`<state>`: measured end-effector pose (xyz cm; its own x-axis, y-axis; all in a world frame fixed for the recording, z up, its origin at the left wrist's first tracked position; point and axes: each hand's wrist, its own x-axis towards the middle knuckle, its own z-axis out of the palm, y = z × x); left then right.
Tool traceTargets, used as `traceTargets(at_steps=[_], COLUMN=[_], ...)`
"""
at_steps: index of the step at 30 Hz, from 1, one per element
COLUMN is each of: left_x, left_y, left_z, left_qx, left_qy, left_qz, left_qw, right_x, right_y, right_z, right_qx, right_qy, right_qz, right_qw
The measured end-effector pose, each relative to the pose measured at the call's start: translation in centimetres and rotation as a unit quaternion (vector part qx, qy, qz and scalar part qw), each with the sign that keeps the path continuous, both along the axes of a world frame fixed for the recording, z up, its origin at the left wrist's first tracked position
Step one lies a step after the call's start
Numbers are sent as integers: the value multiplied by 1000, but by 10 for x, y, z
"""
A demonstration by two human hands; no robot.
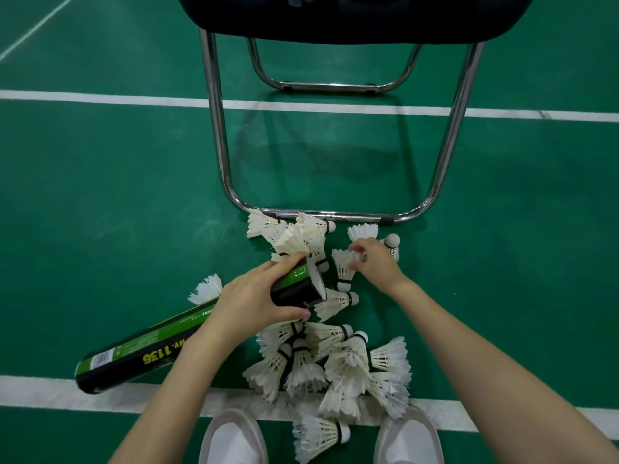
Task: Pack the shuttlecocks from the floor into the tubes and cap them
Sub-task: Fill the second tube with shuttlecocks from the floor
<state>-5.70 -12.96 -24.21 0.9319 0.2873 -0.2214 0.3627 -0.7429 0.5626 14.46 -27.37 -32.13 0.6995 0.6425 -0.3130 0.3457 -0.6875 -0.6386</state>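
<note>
While the left grip (258, 296) wraps the tube (187, 333), right grip (371, 259) pinching a shuttlecock (343, 266) just beside its mouth.

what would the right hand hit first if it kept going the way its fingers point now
The right hand points up and left, fingers already at a shuttlecock. Beyond that, it would likely meet the shuttlecock cluster by the chair frame, though depth is hard to judge.

Brightness: you get even, moderate indoor light.
Shadows: a soft one lies on the floor (100, 195) under the chair (335, 18).
Glare: faint sheen on the chair legs.
Distortion: court lines bow near your edges.
Sharpness: slightly soft overall.
</note>
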Motion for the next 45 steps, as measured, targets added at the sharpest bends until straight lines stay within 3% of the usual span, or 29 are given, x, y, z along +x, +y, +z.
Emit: traceTargets(at_steps=[9, 15, 29, 39, 45], left_x=[-2, -6, -16, -19, -20], left_y=[-6, -11, -27, -36, -37], left_z=[-10, -13, -18, -20, -22], left_qx=[8, 3, 24, 50, 59], left_qy=[3, 5, -4, -14, -27], left_qz=[26, 37, -2, -23, -28], left_qw=[1000, 999, 1000, 998, 998], right_x=[-20, -49, -104, -143, -152], right_y=[-16, -35, -57, -42, -38], right_z=[9, 49, 64, 53, 53], right_qx=[35, 145, 249, 264, 233], right_qy=[3, -54, 133, 236, 224], right_qz=[-75, -129, -236, -184, -134], right_qw=[997, 980, 930, 917, 937])
